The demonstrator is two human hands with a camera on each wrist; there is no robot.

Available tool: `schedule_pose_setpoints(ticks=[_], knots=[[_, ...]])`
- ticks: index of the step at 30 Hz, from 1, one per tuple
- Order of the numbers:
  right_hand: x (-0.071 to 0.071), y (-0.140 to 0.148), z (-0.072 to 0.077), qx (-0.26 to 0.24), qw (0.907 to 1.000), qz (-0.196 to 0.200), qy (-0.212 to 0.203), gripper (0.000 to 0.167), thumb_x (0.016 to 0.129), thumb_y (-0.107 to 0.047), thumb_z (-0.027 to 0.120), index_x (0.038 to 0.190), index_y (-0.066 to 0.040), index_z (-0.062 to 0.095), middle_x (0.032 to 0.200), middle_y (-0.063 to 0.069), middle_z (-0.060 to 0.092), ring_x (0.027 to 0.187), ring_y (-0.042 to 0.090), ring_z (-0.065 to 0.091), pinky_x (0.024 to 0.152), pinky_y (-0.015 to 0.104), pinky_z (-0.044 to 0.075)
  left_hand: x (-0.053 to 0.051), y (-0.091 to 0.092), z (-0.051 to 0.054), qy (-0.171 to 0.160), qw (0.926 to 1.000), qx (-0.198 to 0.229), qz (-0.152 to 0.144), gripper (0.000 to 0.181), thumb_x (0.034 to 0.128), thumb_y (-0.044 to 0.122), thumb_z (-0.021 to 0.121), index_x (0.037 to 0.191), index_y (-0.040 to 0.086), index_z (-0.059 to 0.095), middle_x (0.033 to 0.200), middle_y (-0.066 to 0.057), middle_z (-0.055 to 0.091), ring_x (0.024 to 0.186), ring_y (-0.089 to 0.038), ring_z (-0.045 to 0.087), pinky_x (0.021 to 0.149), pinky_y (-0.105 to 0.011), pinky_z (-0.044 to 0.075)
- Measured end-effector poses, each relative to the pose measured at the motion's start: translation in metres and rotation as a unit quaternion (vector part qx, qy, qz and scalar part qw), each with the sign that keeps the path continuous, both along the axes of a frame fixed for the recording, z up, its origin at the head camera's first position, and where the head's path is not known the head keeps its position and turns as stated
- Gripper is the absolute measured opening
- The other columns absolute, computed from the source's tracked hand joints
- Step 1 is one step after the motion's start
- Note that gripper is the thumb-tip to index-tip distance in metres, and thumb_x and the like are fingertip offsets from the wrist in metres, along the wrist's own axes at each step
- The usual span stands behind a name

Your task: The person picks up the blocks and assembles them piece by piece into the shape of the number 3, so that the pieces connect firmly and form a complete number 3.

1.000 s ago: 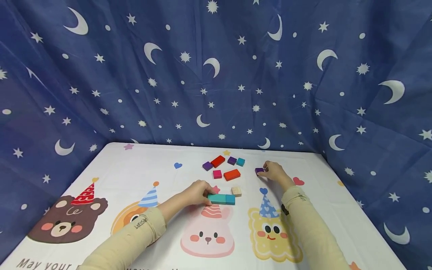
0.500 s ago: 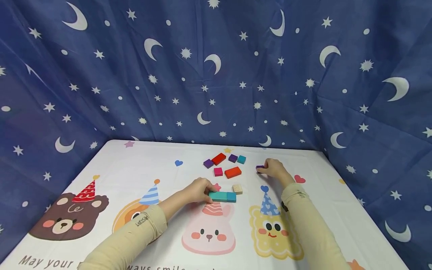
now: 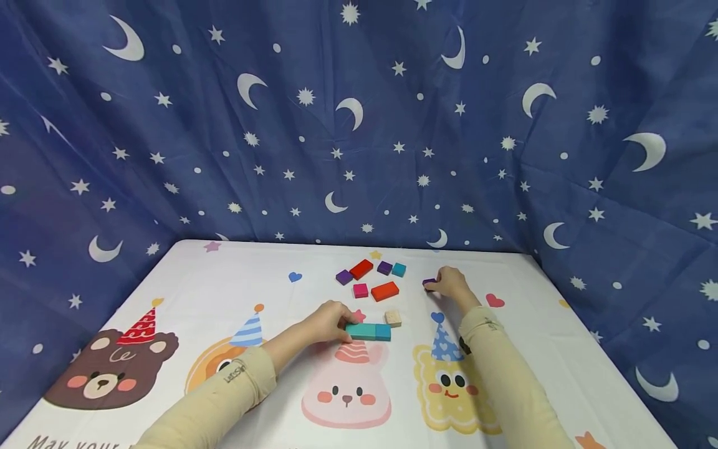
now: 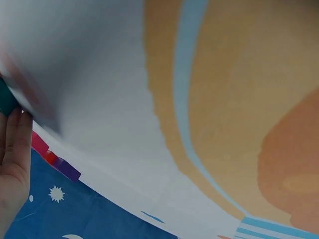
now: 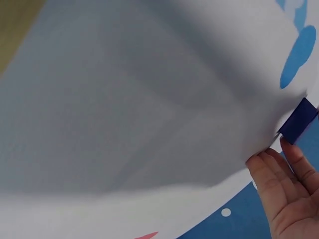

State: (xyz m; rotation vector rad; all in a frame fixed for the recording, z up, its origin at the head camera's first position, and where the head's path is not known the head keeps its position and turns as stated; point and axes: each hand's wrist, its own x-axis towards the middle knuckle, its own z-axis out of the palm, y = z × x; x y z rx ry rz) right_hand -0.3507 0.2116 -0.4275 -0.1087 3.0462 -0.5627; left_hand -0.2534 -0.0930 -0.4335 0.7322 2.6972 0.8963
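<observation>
In the head view my left hand (image 3: 327, 322) grips the left end of a long teal block (image 3: 361, 332) between thumb and fingers. A short blue block (image 3: 383, 332) touches its right end. Farther right, my right hand (image 3: 452, 287) pinches a small purple block (image 3: 429, 284) at the tabletop. The right wrist view shows this purple block (image 5: 299, 121) at the fingertips. Only a corner of the teal block (image 4: 7, 97) appears beside the fingers in the left wrist view. A plain wooden block (image 3: 392, 318) lies just behind the blue one.
Loose blocks lie farther back: a red block (image 3: 361, 269), an orange-red block (image 3: 385, 291), a pink block (image 3: 361, 290), two purple blocks (image 3: 344, 277) and a small teal block (image 3: 399, 270). A white cartoon-print cloth (image 3: 263, 268) covers the table. A blue star-and-moon curtain (image 3: 392, 187) hangs behind.
My right hand shifts slightly on the small purple block, its fingers covering more of it. My left hand keeps the teal block in place. The head view tilts a little.
</observation>
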Motion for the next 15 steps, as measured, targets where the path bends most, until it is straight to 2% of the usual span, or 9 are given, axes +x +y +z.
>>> schedule_pose_setpoints(ticks=[5,7,8,10,13,15], knots=[[0.006,0.0,0.006,-0.017,0.9995,-0.016,-0.022,0.032,0.082,-0.025,0.07,0.075,0.002,0.054,0.065,0.006,0.049,0.064,0.02,0.046,0.056,0.026,0.038,-0.002,0.002,0.0,-0.004,1.0,0.004,-0.002,0.032,0.0747,0.009,0.079,0.105,0.004,0.072,0.092,-0.006,0.07,0.077,-0.013,0.052,0.072,-0.023,0.051],[0.001,0.004,0.004,-0.026,0.9987,-0.03,-0.033,0.032,0.082,-0.026,0.07,0.078,0.004,0.057,0.069,0.009,0.053,0.067,0.022,0.049,0.058,0.03,0.041,-0.003,0.003,0.0,-0.004,0.9999,0.007,-0.006,0.031,0.0746,0.009,0.079,0.105,0.004,0.072,0.091,-0.005,0.07,0.077,-0.013,0.052,0.072,-0.022,0.05],[-0.004,0.009,-0.002,-0.03,0.9986,-0.031,-0.031,0.033,0.082,-0.027,0.07,0.08,0.004,0.057,0.07,0.011,0.054,0.068,0.023,0.049,0.059,0.031,0.042,-0.003,0.003,0.0,-0.005,0.9999,0.008,-0.008,0.031,0.0745,0.009,0.079,0.105,0.004,0.072,0.091,-0.005,0.07,0.077,-0.013,0.052,0.072,-0.022,0.05],[-0.016,0.018,-0.018,-0.038,0.9989,-0.018,-0.022,0.036,0.082,-0.031,0.069,0.083,0.004,0.06,0.074,0.012,0.058,0.07,0.024,0.051,0.062,0.033,0.044,-0.003,0.003,-0.001,-0.006,0.9999,0.009,-0.012,0.031,0.074,0.01,0.079,0.104,0.004,0.073,0.091,-0.005,0.07,0.077,-0.013,0.052,0.07,-0.021,0.049],[-0.058,0.042,-0.069,-0.04,0.9986,0.012,0.032,0.043,0.081,-0.042,0.068,0.077,-0.001,0.061,0.069,0.009,0.057,0.063,0.022,0.049,0.056,0.032,0.041,-0.003,0.001,-0.002,-0.004,1.0,0.004,-0.007,0.031,0.0735,0.01,0.079,0.104,0.004,0.073,0.092,-0.005,0.071,0.076,-0.012,0.051,0.069,-0.019,0.048],[-0.078,0.051,-0.091,-0.042,0.9981,0.023,0.039,0.046,0.081,-0.047,0.067,0.078,-0.002,0.062,0.071,0.01,0.058,0.065,0.023,0.05,0.057,0.033,0.042,-0.004,0.001,-0.003,-0.001,1.0,0.0,0.0,0.032,0.0734,0.01,0.08,0.104,0.004,0.073,0.092,-0.005,0.071,0.075,-0.011,0.051,0.068,-0.018,0.048]])
